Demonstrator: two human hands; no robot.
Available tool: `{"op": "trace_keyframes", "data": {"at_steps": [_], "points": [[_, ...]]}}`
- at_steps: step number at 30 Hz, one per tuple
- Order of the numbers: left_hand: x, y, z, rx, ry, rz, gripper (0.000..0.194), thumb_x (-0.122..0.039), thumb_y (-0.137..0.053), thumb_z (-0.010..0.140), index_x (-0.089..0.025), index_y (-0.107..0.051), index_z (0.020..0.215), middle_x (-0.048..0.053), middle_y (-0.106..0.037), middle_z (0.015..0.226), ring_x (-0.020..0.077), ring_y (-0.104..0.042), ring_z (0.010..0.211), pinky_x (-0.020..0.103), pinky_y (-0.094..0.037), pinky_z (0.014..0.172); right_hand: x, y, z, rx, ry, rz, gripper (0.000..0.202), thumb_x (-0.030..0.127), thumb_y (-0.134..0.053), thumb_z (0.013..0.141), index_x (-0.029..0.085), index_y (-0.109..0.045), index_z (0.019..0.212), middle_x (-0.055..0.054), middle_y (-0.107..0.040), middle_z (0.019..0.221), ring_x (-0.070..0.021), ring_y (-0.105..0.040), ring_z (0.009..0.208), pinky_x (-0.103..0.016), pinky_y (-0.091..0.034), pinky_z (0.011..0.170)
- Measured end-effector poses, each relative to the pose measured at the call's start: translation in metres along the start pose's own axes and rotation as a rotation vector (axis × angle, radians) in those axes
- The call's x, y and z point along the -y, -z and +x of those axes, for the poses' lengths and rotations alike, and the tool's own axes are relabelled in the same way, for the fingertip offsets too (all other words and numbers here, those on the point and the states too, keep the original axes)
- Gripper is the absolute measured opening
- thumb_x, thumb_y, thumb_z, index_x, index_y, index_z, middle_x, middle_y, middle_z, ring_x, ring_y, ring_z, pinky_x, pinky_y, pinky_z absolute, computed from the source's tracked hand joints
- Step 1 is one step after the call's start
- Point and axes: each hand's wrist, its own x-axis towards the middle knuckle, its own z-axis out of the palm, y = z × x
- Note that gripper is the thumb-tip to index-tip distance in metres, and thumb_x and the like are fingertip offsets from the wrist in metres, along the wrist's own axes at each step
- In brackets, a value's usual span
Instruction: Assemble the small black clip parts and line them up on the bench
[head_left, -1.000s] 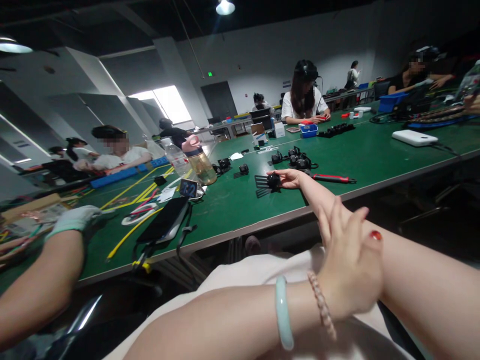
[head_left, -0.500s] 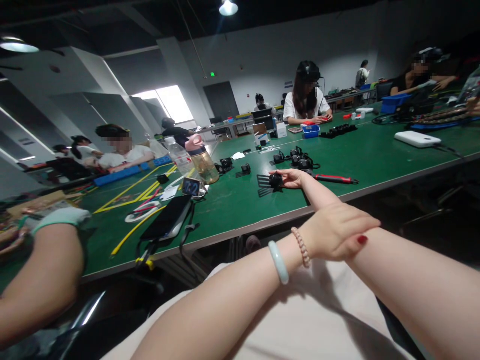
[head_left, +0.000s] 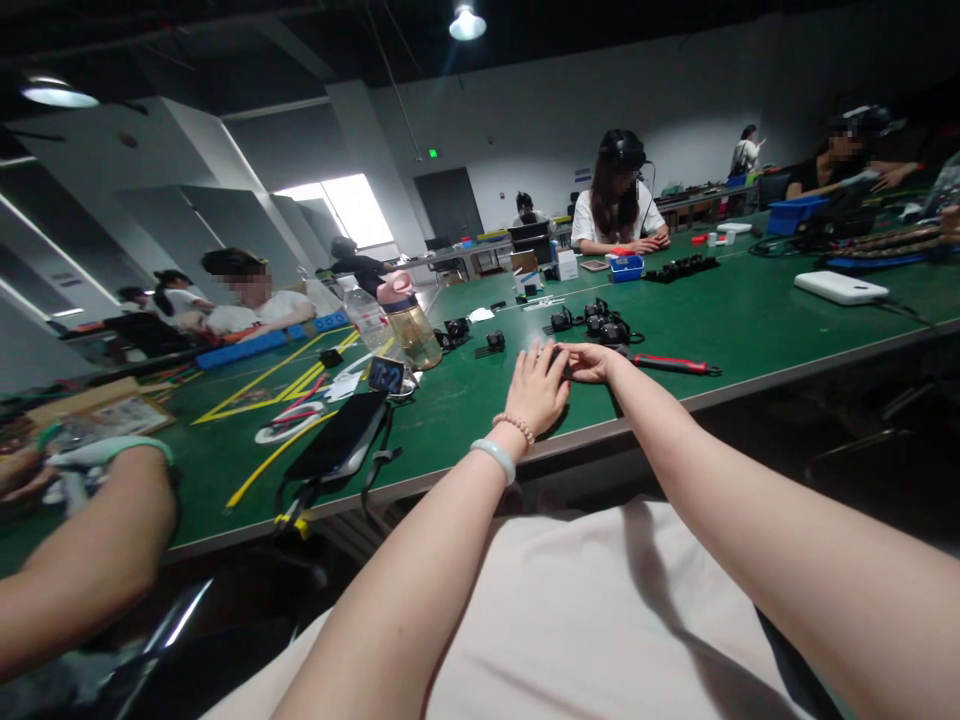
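Over the near part of the green table (head_left: 450, 420), both my hands meet at a small black pronged part (head_left: 559, 362), mostly hidden now; half a second ago its round body and long thin prongs showed. My right hand (head_left: 590, 362) is closed on it from the right. My left hand (head_left: 538, 385), wearing a beaded bracelet and a pale bangle, lies across it with fingers stretched and slightly apart. Farther off sit a similar black part (head_left: 491, 344) and a cluster of black parts (head_left: 604, 325). Red-handled pliers (head_left: 675, 365) lie right of my right hand.
Left of my hands stand a pink-lidded bottle (head_left: 412, 332), a small clock display (head_left: 388, 375) and a black phone-like device (head_left: 335, 437). A white power bank (head_left: 841, 288) lies at right. A co-worker's arm (head_left: 97, 560) reaches in at left; a co-worker (head_left: 619, 205) sits opposite.
My left hand has left my right forearm and moved forward onto the black pronged part, covering its prongs. My right hand stays at the part.
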Motion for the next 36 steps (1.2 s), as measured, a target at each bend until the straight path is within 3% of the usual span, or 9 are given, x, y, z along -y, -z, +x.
{"op": "trace_keyframes", "data": {"at_steps": [4,12,17,21,25,29,36], "points": [[0.024,0.002,-0.004,-0.038,0.170,0.093,0.060,-0.042,-0.037,0.078,-0.014,-0.021,0.128,0.010,-0.018,0.136,0.0269,-0.009,0.125,0.046,-0.009,0.100,-0.003,0.001,0.004,-0.009,-0.032,0.057,0.023,0.020,-0.044,0.078,0.014,-0.051,0.099,-0.005,-0.062,0.083,-0.0110,-0.059,0.073,-0.028,-0.047,0.074],[0.047,-0.001,-0.008,-0.062,0.201,0.188,0.070,-0.050,-0.043,0.071,-0.011,-0.024,0.126,0.012,-0.024,0.134,0.0296,-0.011,0.123,0.047,-0.009,0.099,-0.015,-0.019,0.010,0.037,0.036,0.110,0.023,0.029,-0.044,0.079,0.018,-0.050,0.098,-0.003,-0.061,0.083,-0.0125,-0.058,0.074,-0.031,-0.047,0.071],[0.056,-0.003,-0.007,-0.121,0.180,0.151,0.067,-0.050,-0.046,0.070,-0.013,-0.029,0.123,0.013,-0.035,0.127,0.0277,-0.028,0.117,0.042,-0.018,0.097,-0.029,-0.049,0.025,0.025,0.015,0.080,0.020,0.031,-0.044,0.080,0.020,-0.049,0.096,0.001,-0.060,0.069,-0.0114,-0.058,0.061,-0.026,-0.049,0.055],[0.067,-0.011,-0.008,-0.085,0.222,0.091,0.068,-0.049,-0.049,0.068,-0.013,-0.028,0.122,0.013,-0.047,0.113,0.0242,-0.045,0.102,0.035,-0.031,0.087,-0.038,-0.072,0.032,0.051,-0.079,0.076,0.024,0.035,-0.038,0.082,0.015,-0.050,0.086,0.000,-0.058,0.060,-0.0087,-0.055,0.052,-0.019,-0.047,0.049],[0.077,-0.018,-0.011,-0.024,0.293,0.012,0.070,-0.053,-0.047,0.068,-0.012,-0.026,0.122,0.014,-0.047,0.111,0.0227,-0.049,0.098,0.029,-0.037,0.077,-0.041,-0.078,0.033,0.039,-0.154,0.070,0.025,0.035,-0.036,0.083,0.013,-0.049,0.082,0.000,-0.057,0.056,-0.0082,-0.054,0.050,-0.018,-0.047,0.049],[0.083,-0.019,-0.016,-0.021,0.246,-0.030,0.072,-0.055,-0.046,0.068,-0.012,-0.025,0.122,0.015,-0.045,0.114,0.0229,-0.047,0.101,0.029,-0.037,0.078,-0.043,-0.075,0.031,0.027,-0.142,0.026,0.018,0.031,-0.040,0.082,0.015,-0.047,0.079,0.003,-0.052,0.049,-0.0068,-0.049,0.041,-0.018,-0.045,0.045],[0.092,-0.014,-0.022,0.027,0.223,-0.023,0.047,-0.049,-0.044,0.073,-0.014,-0.041,0.104,0.011,-0.052,0.099,0.0206,-0.053,0.088,0.029,-0.039,0.073,-0.045,-0.079,0.030,-0.027,-0.029,0.040,0.012,0.028,-0.047,0.078,0.016,-0.046,0.079,0.003,-0.053,0.054,-0.0079,-0.051,0.049,-0.022,-0.046,0.053]]}}
